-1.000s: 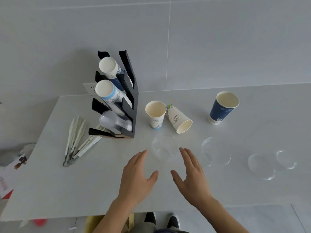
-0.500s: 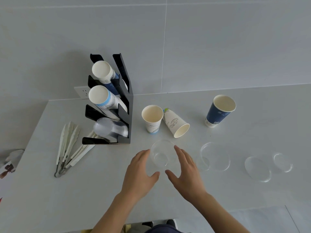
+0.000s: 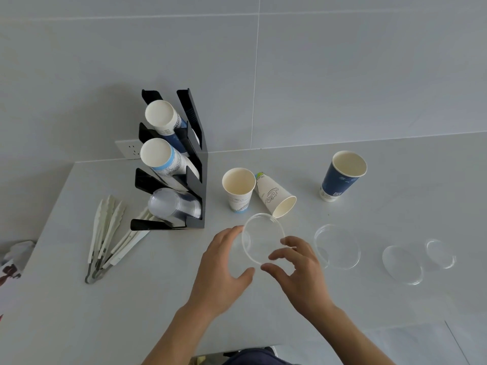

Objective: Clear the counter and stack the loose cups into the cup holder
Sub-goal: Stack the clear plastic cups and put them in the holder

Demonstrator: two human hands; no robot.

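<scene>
Both hands' fingers (image 3: 287, 241) grasping clear cup (image 3: 263, 238), tipped paper cup (image 3: 275, 197) just behind

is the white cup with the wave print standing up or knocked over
Knocked over. The wave-print cup lies on its side on the counter, open mouth toward the camera, base leaning against the upright white cup.

Three loose paper cups (image 3: 238, 189), perhaps four clear plastic cups (image 3: 263, 238), two hands (image 3: 224, 270).
</scene>
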